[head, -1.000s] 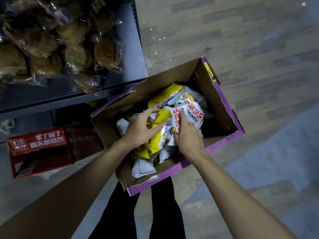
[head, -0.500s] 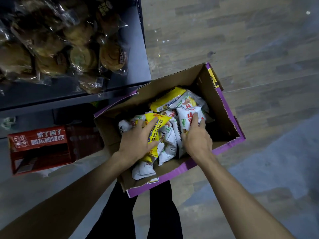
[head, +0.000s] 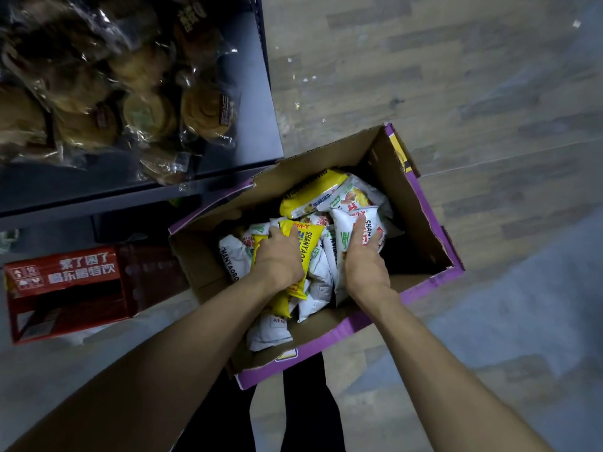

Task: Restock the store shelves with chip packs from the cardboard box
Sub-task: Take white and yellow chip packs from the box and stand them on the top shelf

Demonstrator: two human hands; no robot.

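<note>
Head view. The cardboard box (head: 421, 223) stands open on the floor, just beside the dark shelf (head: 257, 93), with chip packs lying loose inside it. The left grip (head: 280, 257) is curled round a yellow chip pack (head: 310, 243) in the middle of the box. The right grip (head: 365, 265) pinches a white chip pack (head: 344, 228) between thumb and fingers, next to the yellow one. Wrapped pastries (head: 205, 114) lie on the shelf. A red carton (head: 65, 282) sits left of the box.

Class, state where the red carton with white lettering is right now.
In the head view the red carton sits on the floor at far left, below the dark shelf and left of the cardboard box.
</note>
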